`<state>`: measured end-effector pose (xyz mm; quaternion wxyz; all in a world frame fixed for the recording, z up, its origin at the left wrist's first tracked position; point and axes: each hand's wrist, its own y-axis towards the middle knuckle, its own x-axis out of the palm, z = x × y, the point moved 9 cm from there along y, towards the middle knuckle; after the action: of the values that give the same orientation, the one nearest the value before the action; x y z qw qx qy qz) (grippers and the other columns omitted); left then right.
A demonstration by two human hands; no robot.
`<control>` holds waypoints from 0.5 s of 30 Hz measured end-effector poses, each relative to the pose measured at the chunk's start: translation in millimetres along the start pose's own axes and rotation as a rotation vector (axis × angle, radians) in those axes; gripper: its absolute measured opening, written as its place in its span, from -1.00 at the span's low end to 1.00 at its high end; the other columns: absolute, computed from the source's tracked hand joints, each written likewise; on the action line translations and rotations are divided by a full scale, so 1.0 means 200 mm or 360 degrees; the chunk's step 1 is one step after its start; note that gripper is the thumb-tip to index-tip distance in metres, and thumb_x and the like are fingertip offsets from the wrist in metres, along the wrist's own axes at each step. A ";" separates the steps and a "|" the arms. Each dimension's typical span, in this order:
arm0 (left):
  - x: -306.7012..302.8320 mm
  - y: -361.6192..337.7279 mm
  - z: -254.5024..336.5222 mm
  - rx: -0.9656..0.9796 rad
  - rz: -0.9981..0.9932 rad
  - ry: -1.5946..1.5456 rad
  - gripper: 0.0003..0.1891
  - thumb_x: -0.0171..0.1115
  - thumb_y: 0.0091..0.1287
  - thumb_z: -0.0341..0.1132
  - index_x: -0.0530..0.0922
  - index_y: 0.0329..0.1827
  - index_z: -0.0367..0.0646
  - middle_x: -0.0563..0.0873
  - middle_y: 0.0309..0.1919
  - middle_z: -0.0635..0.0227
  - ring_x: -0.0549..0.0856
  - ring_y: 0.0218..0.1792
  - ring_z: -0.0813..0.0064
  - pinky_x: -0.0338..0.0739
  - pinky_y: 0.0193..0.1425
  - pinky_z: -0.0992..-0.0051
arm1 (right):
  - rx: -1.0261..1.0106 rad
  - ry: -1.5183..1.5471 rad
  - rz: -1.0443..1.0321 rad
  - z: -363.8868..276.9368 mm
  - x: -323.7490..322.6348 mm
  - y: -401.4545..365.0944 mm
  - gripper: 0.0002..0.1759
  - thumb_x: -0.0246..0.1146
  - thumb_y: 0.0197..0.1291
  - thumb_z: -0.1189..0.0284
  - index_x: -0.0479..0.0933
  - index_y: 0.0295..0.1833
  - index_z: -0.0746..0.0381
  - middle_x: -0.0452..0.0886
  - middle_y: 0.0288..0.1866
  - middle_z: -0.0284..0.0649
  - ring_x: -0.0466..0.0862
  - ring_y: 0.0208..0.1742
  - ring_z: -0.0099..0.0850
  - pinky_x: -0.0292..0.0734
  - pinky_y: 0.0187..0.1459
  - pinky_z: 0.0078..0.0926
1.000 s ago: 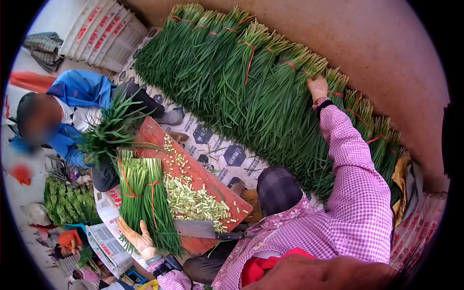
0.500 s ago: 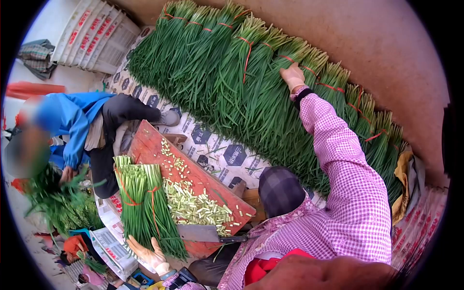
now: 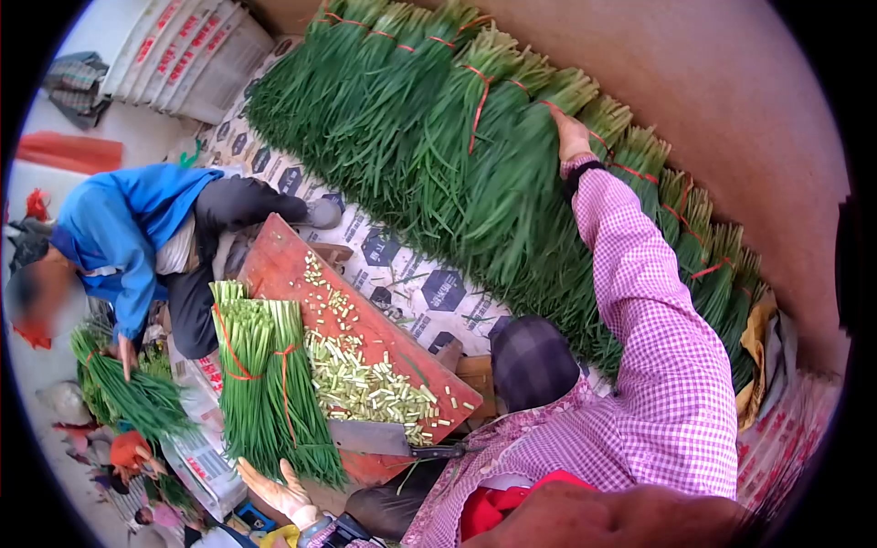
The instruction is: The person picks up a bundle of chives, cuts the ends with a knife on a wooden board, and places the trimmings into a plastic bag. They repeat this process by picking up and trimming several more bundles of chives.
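Observation:
My right hand [image 3: 573, 137] reaches to the row of garlic chive bundles [image 3: 411, 146] along the wall. Its fingers are stretched out flat against the side of one bundle near its red tie, and that bundle's leaves are blurred. My left hand [image 3: 274, 491], in a pale glove, is open, thumb apart. It is just below the leaf ends of two tied chive bundles [image 3: 260, 365] on the red board [image 3: 365, 310]. A cleaver [image 3: 370, 437] lies across the board's near end, beside many cut stem pieces [image 3: 370, 384].
At the left a co-worker in a blue jacket [image 3: 128, 228] bends over with a hand on loose chives [image 3: 137, 388]. Stacked white crates [image 3: 187, 59] stand at the upper left. Printed sheeting [image 3: 379, 247] covers the floor, and a yellow cloth [image 3: 754, 361] hangs at the right.
My right hand has turned and shifted slightly right, its fingers straightening against the bundle, whose leaves swing. The co-worker's chives have swung down to the right. My left hand stays open.

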<state>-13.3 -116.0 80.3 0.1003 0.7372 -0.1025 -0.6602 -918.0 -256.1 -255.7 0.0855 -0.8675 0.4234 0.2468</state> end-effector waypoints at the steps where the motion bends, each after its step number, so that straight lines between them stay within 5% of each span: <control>1: -0.02 0.01 0.04 0.0024 0.0025 0.0015 -0.16 0.22 0.38 0.08 0.16 0.54 -0.32 0.26 0.50 -0.04 0.18 0.52 -0.01 0.04 0.59 0.13 | 0.0698 0.0817 0.0011 0.10 0.06 -0.05 -0.44 0.34 0.22 0.29 0.46 0.33 0.16 0.63 0.13 -0.14 0.58 0.16 -0.19 0.42 0.23 -0.47; 3: -0.03 0.01 0.06 0.0007 0.0026 0.0010 -0.16 0.22 0.37 0.11 0.19 0.53 -0.30 0.27 0.49 -0.04 0.20 0.51 -0.01 0.04 0.59 0.14 | 0.0293 0.0755 0.0116 0.09 0.13 -0.12 0.01 0.53 0.02 0.27 0.15 0.53 0.20 0.37 0.43 0.01 0.47 0.31 -0.21 0.40 0.27 -0.34; 4: -0.02 -0.01 0.04 -0.0011 0.0017 -0.0043 -0.16 0.24 0.36 0.09 0.19 0.53 -0.28 0.27 0.49 -0.04 0.20 0.52 0.00 0.02 0.59 0.15 | 0.0874 0.1068 0.0163 -0.30 0.04 -0.38 0.17 0.58 -0.05 0.32 -0.02 0.58 0.18 0.32 0.44 0.02 0.46 0.31 -0.18 0.40 0.26 -0.32; 5: -0.01 -0.03 0.02 -0.0037 0.0015 -0.0099 -0.17 0.26 0.35 0.08 0.19 0.54 -0.25 0.27 0.49 -0.03 0.19 0.52 0.02 0.01 0.59 0.16 | 0.0810 0.0872 0.0259 -0.16 0.11 -0.32 0.31 0.63 -0.16 0.36 -0.13 0.60 0.14 0.30 0.43 0.04 0.45 0.30 -0.16 0.42 0.26 -0.28; 7: -0.04 -0.06 0.06 -0.0055 0.0019 -0.0187 -0.19 0.35 0.32 -0.16 0.16 0.56 -0.21 0.27 0.51 0.04 0.19 0.53 0.07 0.01 0.59 0.17 | 0.0885 0.0657 0.0379 -0.26 0.08 -0.37 0.01 0.51 0.02 0.40 0.11 0.56 0.07 0.46 0.34 0.00 0.55 0.23 -0.19 0.47 0.25 -0.31; 9: -0.04 -0.10 0.02 -0.0071 0.0045 -0.0219 -0.18 0.37 0.30 -0.22 0.15 0.56 -0.21 0.28 0.50 0.06 0.18 0.54 0.09 0.02 0.60 0.19 | -0.0316 -0.0690 -0.0525 -0.32 0.16 -0.25 -0.41 0.28 0.23 0.48 0.42 0.39 -0.01 0.63 0.20 -0.06 0.66 0.14 -0.21 0.52 0.23 -0.34; 10: -0.04 -0.13 -0.02 -0.0104 0.0064 -0.0235 -0.17 0.38 0.29 -0.23 0.15 0.56 -0.21 0.28 0.50 0.06 0.19 0.54 0.10 0.02 0.60 0.20 | -0.0376 -0.0809 -0.0365 -0.28 0.12 -0.25 -0.58 0.11 0.32 0.52 0.59 0.24 -0.04 0.70 0.10 -0.12 0.70 0.10 -0.21 0.53 0.21 -0.37; 11: -0.06 -0.16 -0.04 -0.0138 0.0076 -0.0238 -0.17 0.39 0.27 -0.23 0.15 0.56 -0.21 0.28 0.50 0.06 0.20 0.53 0.10 0.02 0.60 0.21 | -0.0505 -0.0790 -0.0319 -0.32 0.08 -0.29 -0.53 0.14 0.28 0.53 0.56 0.28 -0.04 0.67 0.16 -0.11 0.68 0.13 -0.17 0.53 0.22 -0.36; 13: -0.11 -0.21 -0.10 -0.0215 0.0083 -0.0250 -0.17 0.38 0.28 -0.24 0.15 0.55 -0.23 0.29 0.49 0.04 0.22 0.52 0.09 0.05 0.59 0.21 | -0.0338 -0.0789 -0.0250 -0.15 0.06 -0.23 -0.56 0.27 0.16 0.54 0.61 0.20 0.12 0.70 0.11 -0.13 0.71 0.03 -0.24 0.55 0.15 -0.37; 15: -0.17 -0.26 -0.14 -0.0298 0.0119 -0.0394 -0.18 0.37 0.29 -0.24 0.14 0.55 -0.25 0.29 0.48 0.02 0.23 0.51 0.08 0.05 0.59 0.21 | 0.0826 0.0419 0.0268 -0.39 -0.15 -0.50 -0.53 0.43 0.04 0.47 0.61 0.12 0.33 0.71 0.04 -0.14 0.70 -0.09 -0.28 0.58 0.06 -0.38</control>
<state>11.5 -56.8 100.7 0.1797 0.6334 -0.0795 -0.7484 -828.3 -200.1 -179.1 0.2278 -0.8030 0.5503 0.0220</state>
